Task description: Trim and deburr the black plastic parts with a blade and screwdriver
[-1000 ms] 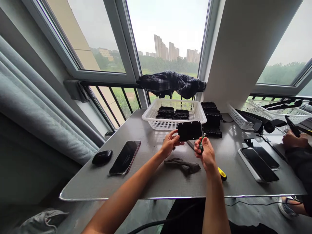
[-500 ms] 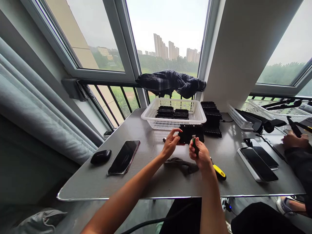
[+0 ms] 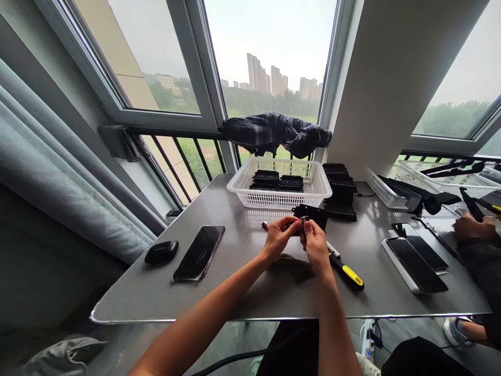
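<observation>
My right hand (image 3: 316, 245) is closed around a small lighter (image 3: 303, 222) with a metal top, its thumb near the upper end. My left hand (image 3: 279, 237) is closed, its thumb and index finger pinched together right beside the lighter top. A flat black plastic part (image 3: 318, 216) with a toothed edge tilts just behind both hands; my left fingers appear to grip its near side, which is mostly hidden. Under my wrists lies a dark cloth (image 3: 291, 267). A yellow-and-black handled tool (image 3: 352, 277) and a whitish pen-like stick (image 3: 334, 250) lie beside my right wrist.
Behind the hands, a white basket (image 3: 277, 199) holds several black parts (image 3: 265, 180). More black parts (image 3: 340, 190) are stacked to its right. A phone (image 3: 199, 253) and black case (image 3: 162, 253) lie left; phones (image 3: 420, 263) lie right, near another person's hand (image 3: 474, 227).
Both hands have come together, the left moving right to the lighter. The black part has tilted from its more upright position. The whitish stick has come into view.
</observation>
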Demonstrator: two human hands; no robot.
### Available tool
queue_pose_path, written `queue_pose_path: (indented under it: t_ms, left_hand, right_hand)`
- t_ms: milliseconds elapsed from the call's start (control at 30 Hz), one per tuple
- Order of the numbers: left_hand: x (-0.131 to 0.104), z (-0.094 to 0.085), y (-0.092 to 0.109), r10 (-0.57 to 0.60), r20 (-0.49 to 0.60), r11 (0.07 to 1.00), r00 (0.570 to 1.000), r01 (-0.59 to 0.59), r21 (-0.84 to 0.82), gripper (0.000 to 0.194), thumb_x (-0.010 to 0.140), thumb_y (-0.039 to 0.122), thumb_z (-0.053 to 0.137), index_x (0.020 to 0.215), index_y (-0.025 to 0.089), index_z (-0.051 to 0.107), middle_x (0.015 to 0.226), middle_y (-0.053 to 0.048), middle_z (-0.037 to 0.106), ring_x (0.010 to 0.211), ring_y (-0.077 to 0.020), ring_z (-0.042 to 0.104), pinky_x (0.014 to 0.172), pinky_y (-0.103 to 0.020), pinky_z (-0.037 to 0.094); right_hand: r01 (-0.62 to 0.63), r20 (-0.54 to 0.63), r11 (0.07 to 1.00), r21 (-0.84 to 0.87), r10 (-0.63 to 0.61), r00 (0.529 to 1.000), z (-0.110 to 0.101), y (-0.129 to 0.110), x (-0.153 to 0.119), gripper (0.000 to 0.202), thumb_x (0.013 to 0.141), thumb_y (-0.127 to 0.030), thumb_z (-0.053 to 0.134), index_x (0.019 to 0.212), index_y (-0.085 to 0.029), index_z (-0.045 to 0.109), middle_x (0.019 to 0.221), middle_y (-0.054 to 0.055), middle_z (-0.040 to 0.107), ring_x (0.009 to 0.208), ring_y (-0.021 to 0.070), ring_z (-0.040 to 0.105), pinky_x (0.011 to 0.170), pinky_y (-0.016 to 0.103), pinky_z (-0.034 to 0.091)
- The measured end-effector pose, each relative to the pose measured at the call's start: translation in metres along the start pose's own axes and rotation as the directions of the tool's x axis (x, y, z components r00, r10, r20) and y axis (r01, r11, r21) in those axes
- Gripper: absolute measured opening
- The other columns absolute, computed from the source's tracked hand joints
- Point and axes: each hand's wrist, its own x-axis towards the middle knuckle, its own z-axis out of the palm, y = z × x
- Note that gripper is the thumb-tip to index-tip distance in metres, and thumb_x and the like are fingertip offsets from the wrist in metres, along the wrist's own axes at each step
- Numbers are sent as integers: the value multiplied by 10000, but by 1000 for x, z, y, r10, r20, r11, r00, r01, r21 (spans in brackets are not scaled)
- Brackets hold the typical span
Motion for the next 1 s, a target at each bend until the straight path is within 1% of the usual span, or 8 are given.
queue_pose_path:
  t_ms: [133, 267, 533, 867, 1000]
  left_hand:
    - [0, 0, -2, -1, -4, 999, 1000, 1, -45, 310, 663, 394, 813, 759, 141, 662, 696, 7, 650, 606, -107, 599, 623, -246, 539]
    - [1, 0, -2, -12, 6, 998, 1000, 13, -64, 320, 660, 399, 816, 739, 140, 645, 675, 17, 631, 596, -100, 589, 631, -250, 539]
    - [-1, -1, 0, -39, -3, 998, 999, 39, -53, 370, 630, 428, 830, 712, 132, 623, 667, 19, 606, 589, -91, 577, 607, -237, 549]
    - [-4, 2, 6, -39, -75, 998, 996, 34, -61, 390, 593, 426, 847, 696, 136, 608, 673, 26, 594, 586, -86, 569, 588, -224, 541]
    - [-4, 2, 6, -46, -78, 997, 996, 41, -63, 394, 588, 428, 848, 685, 135, 603, 670, 26, 587, 585, -87, 565, 589, -229, 544]
  right_hand:
    - [85, -54, 980, -178, -96, 994, 4, 4, 0, 454, 885, -627, 457, 683, -222, 436, 585, -47, 431, 530, 110, 373, 484, 237, 287]
    - [97, -65, 959, -268, -118, 991, 6, 4, -1, 434, 910, -598, 417, 689, -225, 432, 590, -48, 428, 531, 118, 371, 503, 251, 286]
    - [89, -28, 944, -317, -103, 994, 6, 0, -3, 435, 922, -580, 390, 675, -223, 415, 583, -49, 417, 537, 121, 368, 508, 248, 278]
    - [122, -44, 888, -443, -157, 987, 12, -4, -6, 379, 951, -498, 372, 696, -224, 431, 592, -37, 478, 551, 131, 402, 540, 249, 300]
    - [123, -35, 868, -481, -159, 987, 13, -8, -8, 372, 959, -483, 355, 705, -225, 441, 591, -31, 500, 546, 137, 419, 534, 250, 295]
